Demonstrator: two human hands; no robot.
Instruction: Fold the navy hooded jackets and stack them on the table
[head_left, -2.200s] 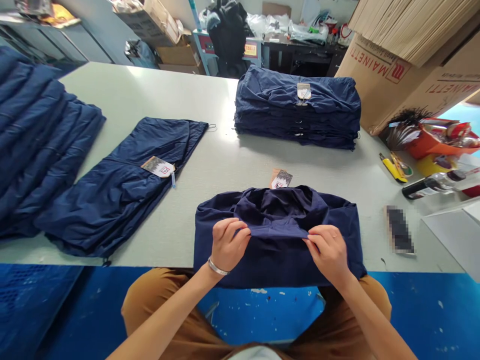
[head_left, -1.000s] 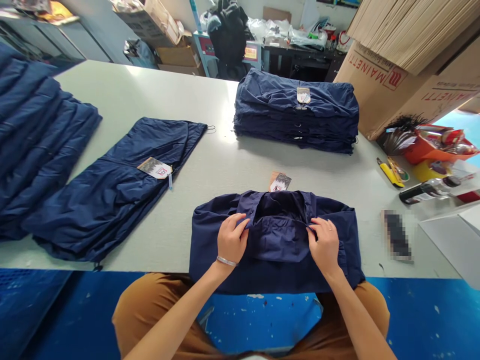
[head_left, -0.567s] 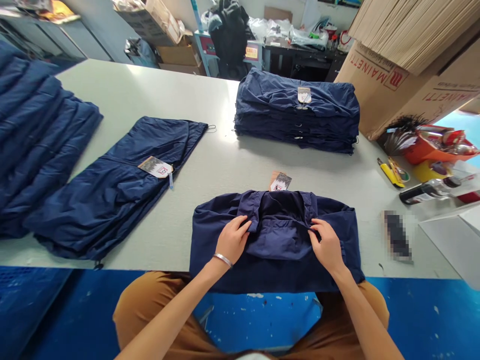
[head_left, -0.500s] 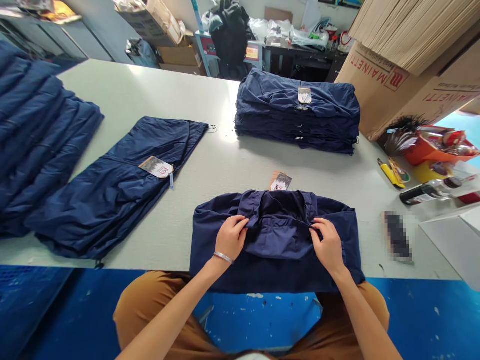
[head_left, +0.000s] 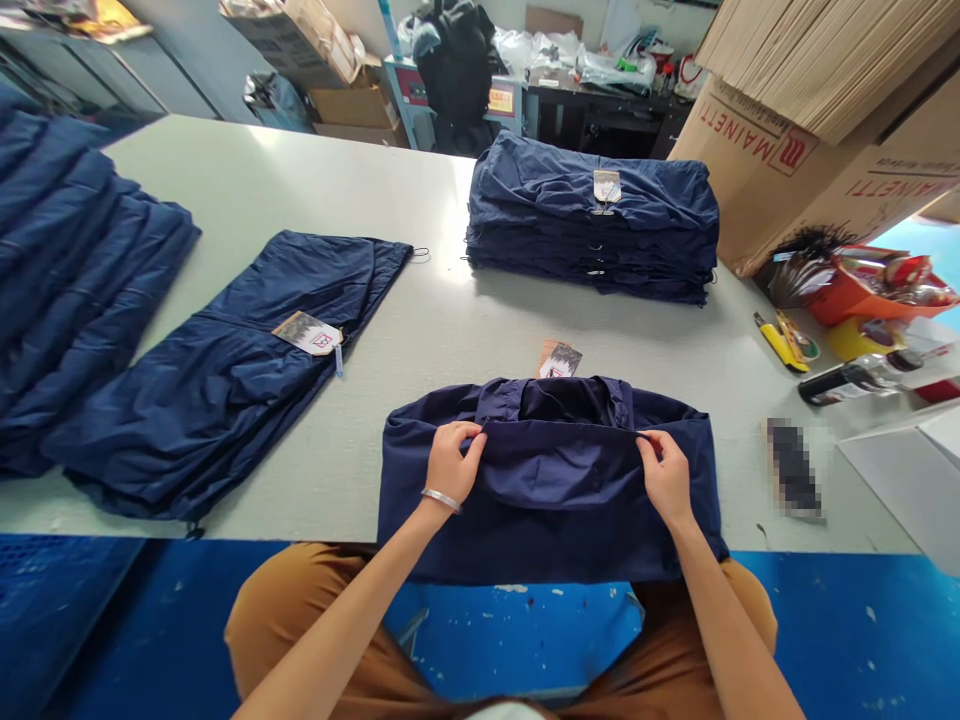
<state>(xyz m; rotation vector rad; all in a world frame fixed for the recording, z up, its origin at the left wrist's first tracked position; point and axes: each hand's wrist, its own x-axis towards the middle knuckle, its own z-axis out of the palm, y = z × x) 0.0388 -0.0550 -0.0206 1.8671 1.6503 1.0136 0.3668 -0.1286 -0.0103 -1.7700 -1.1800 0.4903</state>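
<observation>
A folded navy garment (head_left: pixel 555 545) lies at the table's front edge, its lower part reaching over the edge. My left hand (head_left: pixel 454 462) pinches the left end of a fabric edge below the garment's opening. At the right end of that same edge, my right hand (head_left: pixel 664 474) pinches the cloth between thumb and fingers. The edge is stretched nearly straight between them. A paper tag (head_left: pixel 559 360) lies just behind the garment.
Folded navy garments form a stack (head_left: pixel 592 225) at the back. Another navy garment (head_left: pixel 225 370) lies left, beside a puffy navy pile (head_left: pixel 67 290). On the right are a yellow cutter (head_left: pixel 780 342), a bottle (head_left: pixel 844 380), an orange container (head_left: pixel 862 295) and cartons (head_left: pixel 757 180).
Both hands have moved apart, the left one leftward and the right one rightward. The fabric edge between them has risen slightly and is straighter, with the flap spread wider.
</observation>
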